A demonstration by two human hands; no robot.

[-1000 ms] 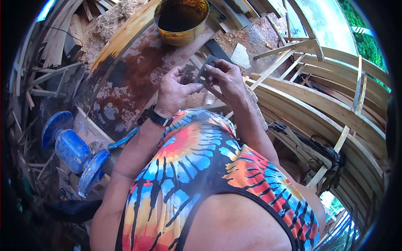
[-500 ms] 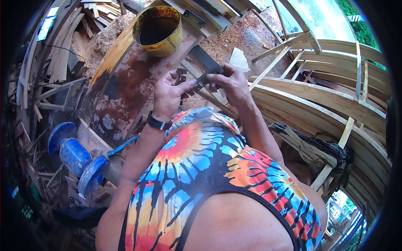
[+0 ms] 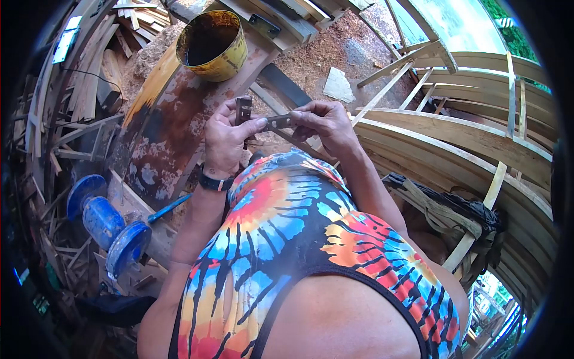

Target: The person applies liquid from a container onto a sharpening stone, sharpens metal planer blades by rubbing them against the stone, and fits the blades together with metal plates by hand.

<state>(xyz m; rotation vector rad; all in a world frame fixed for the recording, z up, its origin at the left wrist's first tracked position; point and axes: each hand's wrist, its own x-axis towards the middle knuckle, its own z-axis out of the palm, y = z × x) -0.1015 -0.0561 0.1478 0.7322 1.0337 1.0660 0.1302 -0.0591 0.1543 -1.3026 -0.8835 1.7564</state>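
Note:
Between my two hands is a dark, worn metal hinge [image 3: 277, 122] with several screw holes; one plate stands upright and a narrower strap runs off to the right. My left hand [image 3: 223, 142] is closed round the upright plate, its thumb pressed on the joint. On the right end of the strap, my right hand [image 3: 330, 127] pinches with thumb and fingertips. Just beyond the hinge, a dark flat bar [image 3: 286, 85] lies slanting over the boards. A yellow bucket [image 3: 230, 63], stained dark inside, stands beyond my left hand.
A brown-stained board [image 3: 164, 137] lies at the left, with a blue flanged metal part [image 3: 105, 222] and a blue rod [image 3: 170, 207] nearer. Curved timber framing [image 3: 448, 131] fills the right. Past the hands lie sawdust and a pale flat scrap [image 3: 339, 85].
Both hands have shifted slightly left with the hinge, and its strap now lies more level with its holes showing. The view has tilted a little.

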